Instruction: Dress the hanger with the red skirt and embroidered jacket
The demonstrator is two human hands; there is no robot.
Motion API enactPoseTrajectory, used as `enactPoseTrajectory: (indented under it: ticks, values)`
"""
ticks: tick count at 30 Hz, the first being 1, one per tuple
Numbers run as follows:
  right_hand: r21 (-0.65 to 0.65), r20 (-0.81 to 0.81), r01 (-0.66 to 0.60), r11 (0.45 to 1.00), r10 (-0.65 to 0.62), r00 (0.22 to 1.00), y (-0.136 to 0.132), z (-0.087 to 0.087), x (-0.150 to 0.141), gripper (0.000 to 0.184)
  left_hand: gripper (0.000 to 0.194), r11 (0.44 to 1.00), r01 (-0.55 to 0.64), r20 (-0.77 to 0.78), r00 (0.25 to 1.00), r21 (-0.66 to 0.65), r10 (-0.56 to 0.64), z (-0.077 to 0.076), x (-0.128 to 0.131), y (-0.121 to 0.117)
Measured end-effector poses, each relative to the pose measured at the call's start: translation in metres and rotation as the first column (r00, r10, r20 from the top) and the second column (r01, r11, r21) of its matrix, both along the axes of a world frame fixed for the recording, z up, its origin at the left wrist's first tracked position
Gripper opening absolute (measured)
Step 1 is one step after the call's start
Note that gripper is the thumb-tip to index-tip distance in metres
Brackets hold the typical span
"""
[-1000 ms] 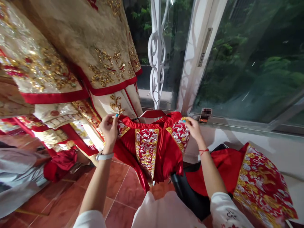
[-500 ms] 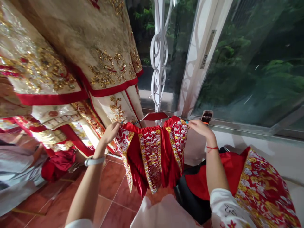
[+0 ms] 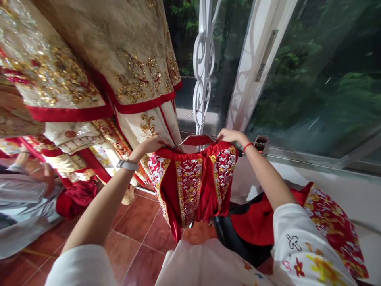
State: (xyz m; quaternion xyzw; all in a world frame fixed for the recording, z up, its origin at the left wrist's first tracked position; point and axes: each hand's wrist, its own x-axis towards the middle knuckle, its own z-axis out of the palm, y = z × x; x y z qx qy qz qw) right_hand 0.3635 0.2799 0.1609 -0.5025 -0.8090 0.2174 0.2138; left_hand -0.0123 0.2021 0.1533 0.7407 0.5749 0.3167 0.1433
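Observation:
A red skirt with gold and silver embroidered panels hangs upright in front of me from a hanger with a red middle piece and metal wire. My left hand is closed at the skirt's upper left corner, by the hanger's left end. At the upper right, my right hand is closed where the hanger's right end meets the waistband. The fingertips of both hands are partly hidden, so the exact grip on fabric or clip is unclear. The hanger's hook appears in front of a white scrolled metal post.
Cream gowns with gold beading and red hems hang at the left. Another red embroidered garment lies over a black seat at the right. A phone stands by the window ledge. A person's sleeve shows at far left.
Both hands have shifted inward and up, from the skirt's outer top edges to near the hanger's ends. The skirt's lower part looks drawn up and slightly tilted.

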Motion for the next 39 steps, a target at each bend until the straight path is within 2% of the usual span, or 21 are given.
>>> enactPoseTrajectory:
  ticks: [1,3,6,8,10,11,12,15,17,20,22,24,25,26,28,30,31,32,34,37,39]
  values:
    - [0.051,-0.032,0.006,0.999,-0.004,0.999,-0.008,0.006,0.009,0.011,0.014,1.0,0.0,-0.027,1.0,-0.026,0.0,0.001,-0.006,-0.004]
    - [0.228,-0.155,0.106,0.968,-0.071,0.985,-0.029,0.018,0.023,0.013,0.018,1.0,-0.011,-0.055,0.998,-0.02,0.01,0.009,-0.014,-0.008]
    - [0.433,-0.378,0.351,0.83,-0.187,0.907,-0.072,0.028,0.028,0.017,0.024,0.998,-0.006,0.008,1.0,0.056,0.006,0.027,-0.014,-0.006]
    - [0.477,-0.503,0.49,0.729,-0.231,0.833,-0.104,0.02,0.017,0.023,0.028,0.998,0.025,0.055,0.998,0.052,-0.027,0.036,-0.007,-0.003]
    - [0.475,-0.575,0.575,0.666,-0.259,0.776,-0.132,-0.002,0.0,0.03,0.03,0.994,0.109,0.057,0.993,-0.018,-0.108,0.037,0.002,0.0]
    - [0.468,-0.578,0.584,0.663,-0.27,0.77,-0.143,-0.018,-0.009,0.033,0.03,0.984,0.165,0.042,0.986,-0.072,-0.163,0.034,0.007,0.001]
    - [0.458,-0.559,0.568,0.684,-0.275,0.782,-0.15,-0.034,-0.018,0.035,0.031,0.969,0.216,0.027,0.976,-0.122,-0.214,0.03,0.012,0.002]
    - [0.419,-0.475,0.468,0.778,-0.252,0.843,-0.155,-0.076,-0.03,0.044,0.034,0.954,0.26,0.009,0.965,-0.149,-0.261,0.018,0.02,0.0]
    - [0.392,-0.469,0.414,0.822,-0.209,0.858,-0.149,-0.09,-0.026,0.048,0.041,0.973,0.216,0.014,0.976,-0.078,-0.216,0.013,0.021,-0.007]
    - [0.33,-0.511,0.324,0.887,-0.121,0.851,-0.145,-0.098,-0.013,0.05,0.049,0.988,0.145,0.021,0.989,0.055,-0.147,0.003,0.022,-0.032]
    - [0.275,-0.584,0.338,0.9,-0.123,0.802,-0.151,-0.106,-0.013,0.046,0.048,0.971,0.003,0.06,0.998,0.239,-0.018,-0.015,0.029,-0.058]
    - [0.185,-0.668,0.404,0.896,-0.187,0.72,-0.161,-0.121,-0.025,0.032,0.038,0.89,-0.207,0.18,0.973,0.406,0.144,-0.047,0.045,-0.087]
    - [0.12,-0.686,0.404,0.907,-0.219,0.694,-0.166,-0.131,-0.036,0.025,0.029,0.857,-0.292,0.258,0.946,0.425,0.195,-0.067,0.058,-0.1]
    - [0.044,-0.683,0.37,0.928,-0.243,0.689,-0.17,-0.142,-0.049,0.022,0.021,0.851,-0.34,0.327,0.92,0.4,0.214,-0.089,0.072,-0.11]
    - [-0.089,-0.64,0.262,0.961,-0.257,0.724,-0.172,-0.161,-0.078,0.023,0.016,0.911,-0.325,0.426,0.883,0.253,0.197,-0.133,0.104,-0.122]
    - [-0.151,-0.606,0.219,0.964,-0.265,0.75,-0.166,-0.174,-0.104,0.02,0.027,0.968,-0.242,0.483,0.857,0.069,0.18,-0.169,0.134,-0.122]
    - [-0.162,-0.605,0.232,0.959,-0.282,0.745,-0.162,-0.178,-0.113,0.017,0.034,0.977,-0.214,0.484,0.855,0.0,0.187,-0.182,0.146,-0.118]
    - [-0.169,-0.613,0.252,0.953,-0.302,0.73,-0.158,-0.182,-0.119,0.013,0.037,0.978,-0.2,0.48,0.853,-0.063,0.205,-0.192,0.155,-0.113]
    - [-0.204,-0.645,0.254,0.946,-0.325,0.692,-0.151,-0.187,-0.122,0.005,0.031,0.965,-0.21,0.464,0.847,-0.157,0.259,-0.2,0.164,-0.104]
    - [-0.312,-0.712,0.132,0.941,-0.324,0.623,-0.151,-0.195,-0.111,0.009,0.019,0.95,-0.217,0.462,0.835,-0.224,0.3,-0.198,0.16,-0.103]
    - [-0.369,-0.748,0.033,0.929,-0.318,0.583,-0.156,-0.201,-0.103,0.014,0.018,0.956,-0.171,0.477,0.837,-0.239,0.269,-0.197,0.156,-0.113]
